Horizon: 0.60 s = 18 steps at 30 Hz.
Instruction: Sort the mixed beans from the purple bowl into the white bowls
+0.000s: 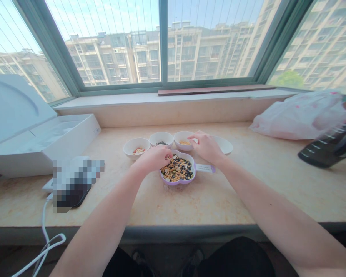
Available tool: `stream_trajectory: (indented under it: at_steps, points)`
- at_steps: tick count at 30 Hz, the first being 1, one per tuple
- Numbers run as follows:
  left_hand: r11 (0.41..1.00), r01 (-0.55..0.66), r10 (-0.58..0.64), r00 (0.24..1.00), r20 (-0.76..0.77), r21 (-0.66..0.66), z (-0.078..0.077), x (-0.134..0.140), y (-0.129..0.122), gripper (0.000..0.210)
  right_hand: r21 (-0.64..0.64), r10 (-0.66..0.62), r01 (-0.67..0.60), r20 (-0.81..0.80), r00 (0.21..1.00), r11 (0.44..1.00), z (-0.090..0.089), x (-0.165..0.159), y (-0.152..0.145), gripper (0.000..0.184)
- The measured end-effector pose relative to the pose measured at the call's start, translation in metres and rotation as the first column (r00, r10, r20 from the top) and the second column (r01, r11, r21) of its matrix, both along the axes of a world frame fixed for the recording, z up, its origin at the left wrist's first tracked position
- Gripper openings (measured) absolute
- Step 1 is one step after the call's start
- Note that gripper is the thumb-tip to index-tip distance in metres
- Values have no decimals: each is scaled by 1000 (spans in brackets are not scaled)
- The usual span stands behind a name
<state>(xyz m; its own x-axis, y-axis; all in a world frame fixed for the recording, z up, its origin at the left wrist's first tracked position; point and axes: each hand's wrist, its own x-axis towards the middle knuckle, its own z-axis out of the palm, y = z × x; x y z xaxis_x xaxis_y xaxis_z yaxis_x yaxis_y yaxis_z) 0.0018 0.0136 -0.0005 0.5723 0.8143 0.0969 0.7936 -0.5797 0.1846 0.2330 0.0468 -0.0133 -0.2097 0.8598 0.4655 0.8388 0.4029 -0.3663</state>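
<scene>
A purple-rimmed, scallop-edged bowl (178, 182) holds mixed yellow, black, green and pale beans and seeds. My left hand (155, 158) is over its upper left edge, fingers curled together; whatever they pinch is hidden. Behind it, white bowls stand in a row. The left bowl (128, 148) contains reddish and pale pieces, and the second bowl (161, 135) dark beans. Yellow kernels lie in the third bowl (178, 135), where my right hand (206, 146) hovers at the right rim, fingertips slightly apart. Partly behind that hand is the fourth bowl (225, 145).
A white label or handle (204, 168) sticks out right of the purple bowl. On the left are an opened white box (72, 134), a pixelated phone-like object (75, 188) and a white cable (44, 223). A plastic bag (296, 115) and a dark jug (323, 150) stand right. Windows rise behind.
</scene>
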Motion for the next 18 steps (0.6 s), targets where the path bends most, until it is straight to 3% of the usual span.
stream_trajectory:
  at_steps: [7, 10, 14, 18]
  points:
    - [999, 30, -30, 999, -36, 13, 1, 3, -2, 27, 13, 37, -37, -29, 999, 999, 8, -4, -8, 18]
    - [999, 34, -33, 999, -41, 13, 0, 3, -2, 27, -88, 129, -133, -48, 990, 987, 14, -7, -14, 19]
    - [999, 42, -42, 998, -46, 8, -1, 2, 0, 26, -309, 346, -340, -36, 937, 888, 17, -11, -24, 18]
    - [998, 60, -59, 997, -55, 11, -2, 2, 0, 24, -388, 482, -424, 62, 874, 818, 17, -17, -31, 19]
